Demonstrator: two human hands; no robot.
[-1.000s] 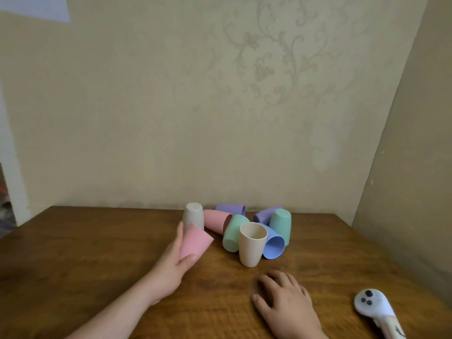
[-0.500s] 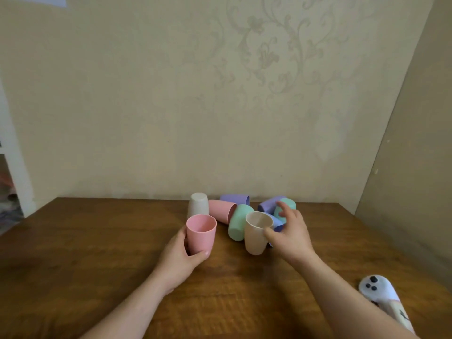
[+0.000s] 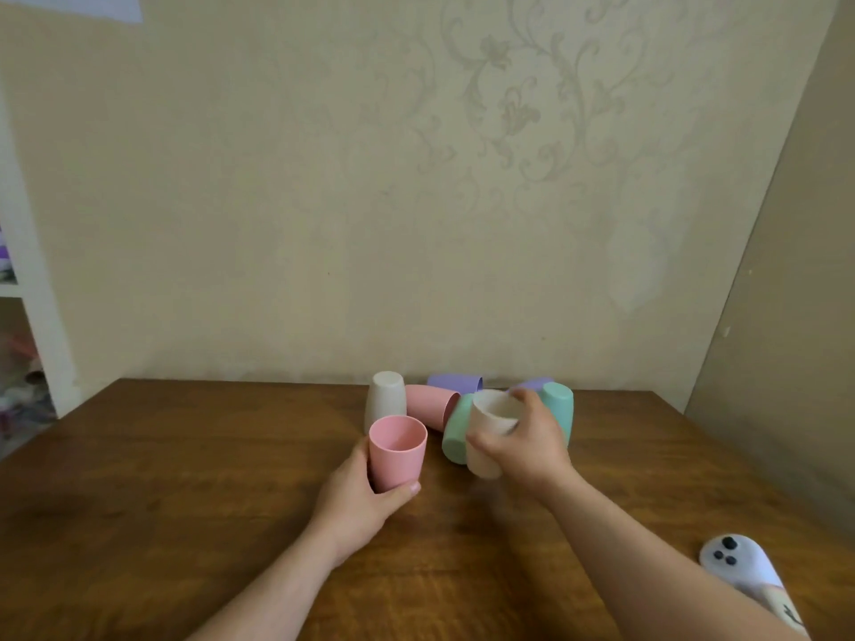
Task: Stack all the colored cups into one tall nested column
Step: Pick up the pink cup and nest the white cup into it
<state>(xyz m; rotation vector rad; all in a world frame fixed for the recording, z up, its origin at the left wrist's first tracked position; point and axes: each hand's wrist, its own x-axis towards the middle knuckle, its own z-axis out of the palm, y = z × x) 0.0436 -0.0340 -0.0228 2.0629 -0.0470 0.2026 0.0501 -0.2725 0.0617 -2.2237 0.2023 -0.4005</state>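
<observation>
Item 1: pink cup [image 3: 397,453], upright, mouth up, standing on the table [image 3: 185,478] left of centre, near side of the cup cluster. Left hand [image 3: 358,499] wrapped round its lower wall, thumb across the front, fingers closed on it. Judged purpose: steadied as base of the column, opening up to receive the next cup.

Item 2: cream cup [image 3: 489,432], tilted, mouth facing up and left twd the pink one. Right hand [image 3: 527,439] clamped round its side, base looks just clear of the table; cannot tell for certain. Judged purpose: being carried over for nesting into item 1. The two cups are near each other, not touching.

Item 3: rest of cluster, far side, approx. centre of table.
- white cup [image 3: 386,400], upside down, just behind the pink cup.
- second pink cup [image 3: 430,405], on its side, mouth to the right.
- green cup [image 3: 455,432], tipped over, wedged betw. that pink one and the cream cup.
- teal cup [image 3: 559,411], upside down, behind the right hand.
- two purple cups [image 3: 453,382], lying down at the far edge; the right one mostly hidden.

Obstructions: green cup lies close beside the cream cup's path and could get knocked. No nesting done yet; six loose cups remain.

Misc.: white controller [image 3: 740,564] at near right, well apart from the cups. Patterned wall [image 3: 416,201] behind.
</observation>
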